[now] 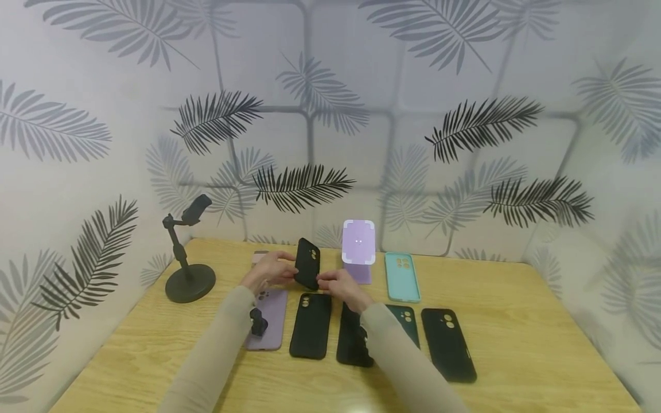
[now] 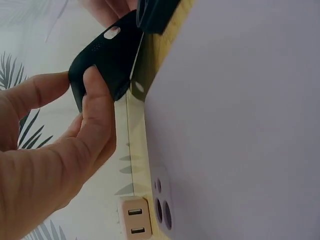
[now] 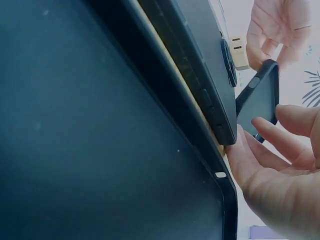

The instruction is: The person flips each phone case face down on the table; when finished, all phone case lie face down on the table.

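A black phone case (image 1: 307,264) stands tilted above the table's far part, its camera cutouts at the upper right. My left hand (image 1: 272,268) pinches its left edge between thumb and fingers, as the left wrist view shows up close. At the lower right corner, my right hand (image 1: 345,288) grips the case with thumb and fingertips. The right wrist view shows the hollow inner side of this case (image 3: 260,107). Below the hands lie a lilac phone case (image 1: 272,321), a black case (image 1: 311,326) and another black case (image 1: 353,344), partly covered by my right forearm.
To the right lie a dark green case (image 1: 405,321), a black case (image 1: 448,344) and a light blue case (image 1: 402,278). A lilac stand (image 1: 358,244) is at the back. At left stands a black round-based holder (image 1: 190,283). A pinkish two-port block (image 2: 135,218) sits near the wall.
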`<state>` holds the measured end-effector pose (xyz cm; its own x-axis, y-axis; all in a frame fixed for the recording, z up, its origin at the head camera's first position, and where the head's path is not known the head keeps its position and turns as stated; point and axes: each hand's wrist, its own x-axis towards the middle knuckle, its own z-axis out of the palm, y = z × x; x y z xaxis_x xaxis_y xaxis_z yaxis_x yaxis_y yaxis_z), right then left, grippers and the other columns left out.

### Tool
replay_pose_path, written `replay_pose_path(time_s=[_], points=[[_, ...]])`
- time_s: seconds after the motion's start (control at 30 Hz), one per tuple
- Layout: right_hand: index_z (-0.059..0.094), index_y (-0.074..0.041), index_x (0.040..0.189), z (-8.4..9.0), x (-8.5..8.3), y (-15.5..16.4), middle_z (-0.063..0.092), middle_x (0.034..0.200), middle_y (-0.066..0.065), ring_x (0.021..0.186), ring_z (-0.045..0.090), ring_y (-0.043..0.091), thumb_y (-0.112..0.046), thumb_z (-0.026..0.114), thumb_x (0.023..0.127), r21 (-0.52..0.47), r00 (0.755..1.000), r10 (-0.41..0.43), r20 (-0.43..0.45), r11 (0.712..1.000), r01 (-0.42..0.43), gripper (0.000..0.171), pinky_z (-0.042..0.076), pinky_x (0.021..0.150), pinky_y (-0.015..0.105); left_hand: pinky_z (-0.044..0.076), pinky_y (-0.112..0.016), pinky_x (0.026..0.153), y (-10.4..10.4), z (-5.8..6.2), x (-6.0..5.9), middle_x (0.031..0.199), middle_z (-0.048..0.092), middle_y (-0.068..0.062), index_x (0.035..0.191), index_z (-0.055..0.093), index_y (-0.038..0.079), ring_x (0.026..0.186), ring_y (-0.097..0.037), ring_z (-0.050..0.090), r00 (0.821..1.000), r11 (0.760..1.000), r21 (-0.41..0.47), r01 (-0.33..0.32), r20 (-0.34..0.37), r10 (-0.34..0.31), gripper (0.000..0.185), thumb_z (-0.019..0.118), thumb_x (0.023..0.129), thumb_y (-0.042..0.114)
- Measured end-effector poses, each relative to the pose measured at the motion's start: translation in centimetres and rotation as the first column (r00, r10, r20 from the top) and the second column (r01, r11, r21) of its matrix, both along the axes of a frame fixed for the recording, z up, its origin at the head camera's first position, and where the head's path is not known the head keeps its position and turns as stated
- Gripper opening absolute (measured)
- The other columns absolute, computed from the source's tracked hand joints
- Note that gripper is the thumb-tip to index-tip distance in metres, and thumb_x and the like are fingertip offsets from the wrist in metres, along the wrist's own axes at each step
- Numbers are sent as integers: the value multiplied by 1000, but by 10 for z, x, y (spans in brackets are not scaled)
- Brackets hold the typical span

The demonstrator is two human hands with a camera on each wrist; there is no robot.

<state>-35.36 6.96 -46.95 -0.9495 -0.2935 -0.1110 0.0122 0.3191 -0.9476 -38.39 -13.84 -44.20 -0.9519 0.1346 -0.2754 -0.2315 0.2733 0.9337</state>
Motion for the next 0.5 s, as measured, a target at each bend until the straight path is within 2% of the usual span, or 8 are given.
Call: replay_pose_path(time_s=[0.13, 0.27, 0.5], points=[[60, 8, 128, -2, -4, -2, 60, 131, 24, 118, 61, 34, -15, 49, 103, -41, 1000, -1, 25, 999, 2, 35, 53, 99, 40, 56, -42, 92, 5, 3, 2, 120, 63, -24, 143, 42, 2, 95, -25, 70, 999, 995, 88, 37, 7, -38, 55, 63, 92, 5], [57, 8, 130, -2, -6, -6, 59, 133, 26, 122, 59, 36, -24, 41, 107, -87, 999, 14, 39, 996, -10, 43, 50, 102, 43, 52, -47, 98, 12, 4, 3, 122, 63, -27, 145, 38, 1, 103, -31, 69, 998, 982, 181, 58, 26, -63, 57, 64, 94, 6], [48, 10, 136, 3, -5, -10, 56, 133, 31, 123, 57, 39, -33, 35, 108, -168, 997, 37, 69, 985, -25, 53, 48, 104, 47, 55, -42, 95, 21, 3, 5, 119, 63, -21, 140, 43, 0, 102, -27, 69, 996, 971, 226, 75, 36, -86, 48, 62, 96, 7]])
